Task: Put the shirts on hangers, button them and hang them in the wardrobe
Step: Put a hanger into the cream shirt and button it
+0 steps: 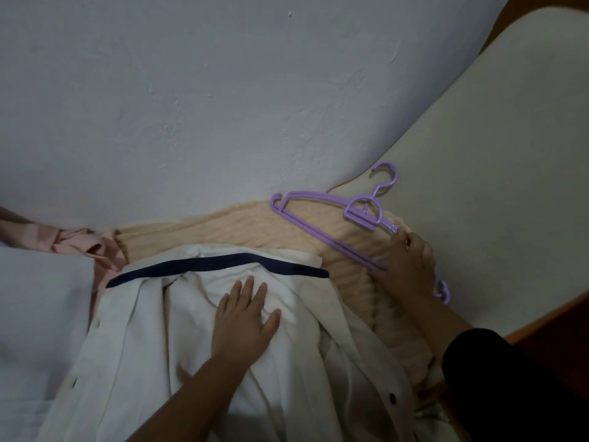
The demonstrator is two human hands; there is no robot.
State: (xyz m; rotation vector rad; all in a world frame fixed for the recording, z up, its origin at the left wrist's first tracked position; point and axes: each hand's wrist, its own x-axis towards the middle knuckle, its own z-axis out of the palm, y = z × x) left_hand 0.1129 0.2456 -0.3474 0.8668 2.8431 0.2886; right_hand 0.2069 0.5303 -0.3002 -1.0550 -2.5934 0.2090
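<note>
Two hands busy here, and working left to right: at the far left there's a crumpled pink garment (79, 244) bunched against the pale textured wall (223, 90), with a pale blue-grey cloth (38, 301) just below it. Next over, the white button-front shirt with a navy collar band (178, 346) lies spread open on top of a peach cable-knit blanket (255, 224), collar toward the wall. The left hand (245, 317) sits flat on the shirt just under the collar, fingers straight and spread, pressing rather than gripping. Further right, the right hand (411, 260) has its fingers curled around the lower bar of a purple plastic hanger (360, 218), which rests on the blanket beside the shirt's right shoulder, hook pointing up toward the cream headboard (478, 154). Looks to me like the hanger is about to go into the shirt. My tip: keep that left palm pinning the back panel, slide one hanger arm into the near shoulder first, then tip the other end in, so the collar stays centred on the hook before buttoning.
</note>
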